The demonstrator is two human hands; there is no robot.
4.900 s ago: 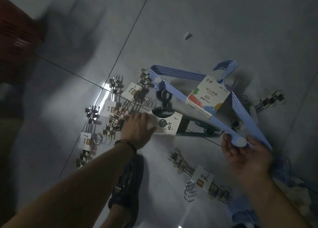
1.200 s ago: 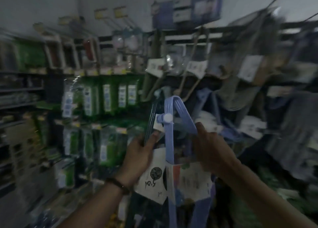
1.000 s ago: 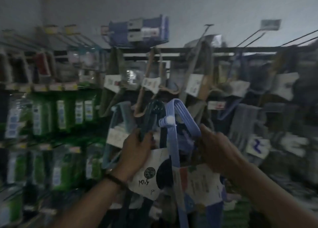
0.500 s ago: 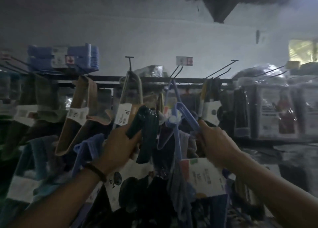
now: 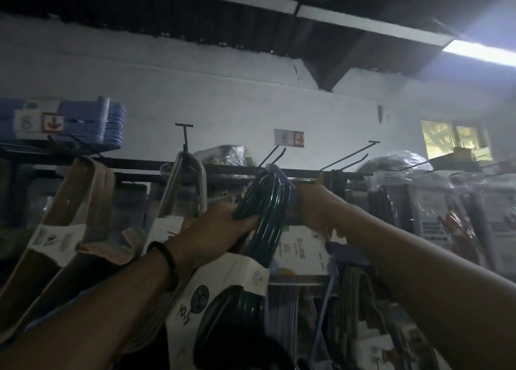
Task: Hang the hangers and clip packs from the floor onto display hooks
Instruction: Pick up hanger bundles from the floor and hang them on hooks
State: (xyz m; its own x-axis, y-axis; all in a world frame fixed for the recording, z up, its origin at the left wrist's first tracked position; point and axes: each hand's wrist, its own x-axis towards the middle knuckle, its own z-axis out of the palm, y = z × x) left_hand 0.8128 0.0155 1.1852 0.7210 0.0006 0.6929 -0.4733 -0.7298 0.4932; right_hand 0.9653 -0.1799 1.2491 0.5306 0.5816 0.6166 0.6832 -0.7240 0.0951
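Both hands are raised to the display rail (image 5: 229,174). The left hand (image 5: 220,226), with a dark bracelet (image 5: 164,260) at the wrist, grips the dark green hanger pack (image 5: 266,210), fingers wrapped round its bundled necks just below the hooks. The pack's white paper sleeve (image 5: 226,280) hangs under the wrist. The right hand (image 5: 315,210) is just beside it on the right, fingers curled round the blue hanger pack (image 5: 289,186). That pack's top shows behind the green hooks and its printed label (image 5: 303,252) hangs below the hand. Both packs' tops are up at the rail, beneath a wire display hook (image 5: 272,156) bearing a price tag (image 5: 289,137). Whether either pack is on the hook cannot be told.
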